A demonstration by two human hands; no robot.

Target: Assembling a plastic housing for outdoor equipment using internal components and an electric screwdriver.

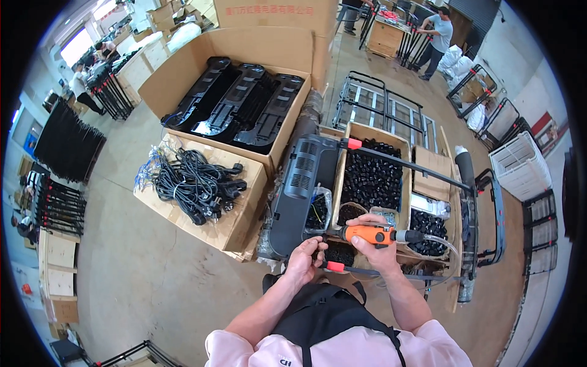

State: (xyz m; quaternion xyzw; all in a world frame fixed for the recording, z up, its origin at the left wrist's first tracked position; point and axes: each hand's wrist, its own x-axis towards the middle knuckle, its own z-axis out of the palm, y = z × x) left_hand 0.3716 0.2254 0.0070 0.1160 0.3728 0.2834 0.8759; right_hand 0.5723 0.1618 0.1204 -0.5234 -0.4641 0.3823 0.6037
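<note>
The right hand (380,249) is wrapped around an orange power driver (365,235), which lies sideways with its tip pointing left and a clear hose (445,242) curving away from its back end. The left hand (304,260) is narrow, its thumb and fingers drawn together at the driver's tip, just beside the lower end of a dark panel (298,177) with slotted vents; whether it pinches something small cannot be told. The driver sits above the near side of the work area, close to a bar with a red end (335,266); a second red end (354,144) shows at the panel's far end. Between these two lie a box (406,189) filled with black plastic pieces (374,174), a round tub of small dark parts (350,213) and, against the panel, a clear bag (318,211) with dark contents. More black pieces (428,232) lie to the right of the driver. Left of the panel, bundled black cables (197,177) rest on a closed carton (254,196), and behind it an open carton (263,46) holds long black covers (238,104). Farther back, a person in a light blue shirt (441,33) stands beside a wooden crate (385,40).
</note>
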